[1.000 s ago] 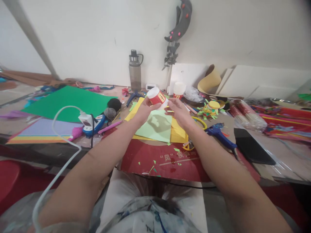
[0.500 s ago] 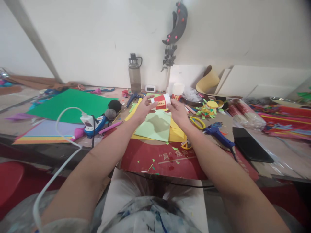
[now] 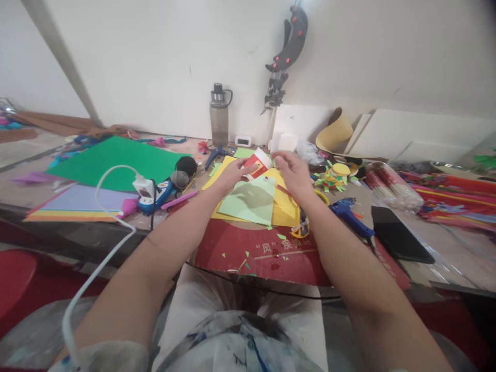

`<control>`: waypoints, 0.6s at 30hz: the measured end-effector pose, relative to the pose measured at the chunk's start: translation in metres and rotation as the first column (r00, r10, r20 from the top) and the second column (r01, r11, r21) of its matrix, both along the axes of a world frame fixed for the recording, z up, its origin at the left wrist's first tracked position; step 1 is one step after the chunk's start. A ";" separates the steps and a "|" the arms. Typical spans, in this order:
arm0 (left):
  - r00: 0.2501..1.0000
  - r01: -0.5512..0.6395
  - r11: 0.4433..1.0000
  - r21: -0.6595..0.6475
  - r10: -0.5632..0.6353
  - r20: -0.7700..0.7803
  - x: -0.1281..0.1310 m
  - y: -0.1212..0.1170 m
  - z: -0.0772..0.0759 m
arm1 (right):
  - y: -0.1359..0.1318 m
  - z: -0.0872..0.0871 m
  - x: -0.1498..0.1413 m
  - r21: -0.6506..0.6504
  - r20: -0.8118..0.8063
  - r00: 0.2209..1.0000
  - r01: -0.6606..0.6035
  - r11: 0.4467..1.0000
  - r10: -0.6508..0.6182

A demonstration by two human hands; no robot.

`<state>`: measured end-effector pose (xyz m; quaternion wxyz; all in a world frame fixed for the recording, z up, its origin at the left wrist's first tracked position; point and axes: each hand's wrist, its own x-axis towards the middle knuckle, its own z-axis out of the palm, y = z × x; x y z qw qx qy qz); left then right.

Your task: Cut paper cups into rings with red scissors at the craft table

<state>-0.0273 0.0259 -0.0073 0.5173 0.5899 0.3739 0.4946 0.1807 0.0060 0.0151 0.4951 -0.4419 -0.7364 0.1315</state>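
A red and white paper cup (image 3: 259, 164) with a yellow label is tilted in my left hand (image 3: 237, 173), whose fingers close around its lower part. Just right of the cup's white end is my right hand (image 3: 293, 173), its fingers curled and slightly blurred. From under that hand a thin reddish stick (image 3: 279, 188) points toward the cup; whether the fingers grip it I cannot tell. Below both hands lies light green paper (image 3: 248, 201) on top of yellow paper (image 3: 284, 209). Yellow-handled scissors (image 3: 300, 227) lie beside my right forearm, partly hidden.
Right of my arm are a blue glue gun (image 3: 352, 217) and a black phone (image 3: 401, 235). On the left are green sheets (image 3: 124, 160), a power strip (image 3: 155, 199) and a white cable (image 3: 89, 279). A water bottle (image 3: 219, 121) stands by the wall.
My right hand has come off the cup and moved slightly right. The cup is now more tilted, in my left hand alone. The view has shifted a little.
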 end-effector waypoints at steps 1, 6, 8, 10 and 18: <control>0.999 -0.011 1.000 -0.015 0.011 0.053 -0.001 0.002 -0.001 | 0.001 0.004 0.006 0.017 0.000 0.998 0.065 0.998 -0.065; 0.956 -0.038 0.991 -0.129 0.073 0.284 -0.004 0.007 0.000 | 0.008 0.017 0.036 -0.014 0.033 0.952 0.304 0.953 -0.303; 0.931 -0.049 0.984 -0.173 0.108 0.349 -0.003 0.006 0.001 | 0.007 0.021 0.041 -0.048 0.106 0.934 0.349 0.936 -0.342; 0.914 -0.027 0.975 -0.220 0.114 0.390 -0.003 0.005 0.001 | 0.003 0.023 0.043 -0.075 0.213 0.904 0.393 0.916 -0.370; 0.862 -0.026 0.940 -0.340 0.194 0.469 -0.004 0.011 0.000 | -0.013 0.011 0.060 -0.187 0.851 0.496 0.595 0.781 -0.174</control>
